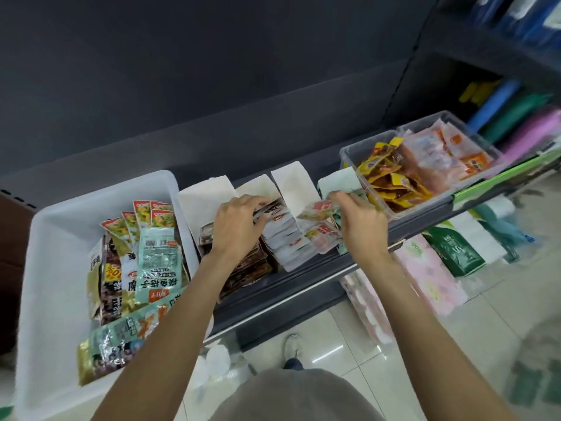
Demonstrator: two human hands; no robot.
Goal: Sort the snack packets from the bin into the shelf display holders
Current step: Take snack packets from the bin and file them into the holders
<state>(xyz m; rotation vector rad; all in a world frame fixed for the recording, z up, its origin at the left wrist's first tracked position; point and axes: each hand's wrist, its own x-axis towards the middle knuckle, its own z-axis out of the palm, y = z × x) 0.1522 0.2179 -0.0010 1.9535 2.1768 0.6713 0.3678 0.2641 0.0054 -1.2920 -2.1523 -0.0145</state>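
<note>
At frame centre, on the dark shelf, both hands work over a row of white holders. Left hand has its fingers curled over the top of a dark packet at the back of the second holder, gripping it; more dark packets stand packed below the wrist. Right hand pinches a clear packet with a red label between thumb and fingers, held just above the third holder, where like packets are stacked. Between the hands, a row of white packets fills one holder.

White bin sits at lower left, touching the first holder; it holds upright packets in pale green, yellow and brown, well apart from the right hand and just beside the left forearm.

Clear tubs at upper right hold yellow and orange packets, blurred. Right hand hides the fourth holder's contents. Bin is cut off at the left and bottom edges.

Writing on the bin packets is Chinese, upside down to the viewer; a barcode and "100%" in a red-yellow badge are legible. Labels elsewhere are too blurred to read. Green and pink packs lie on the floor below the shelf.
</note>
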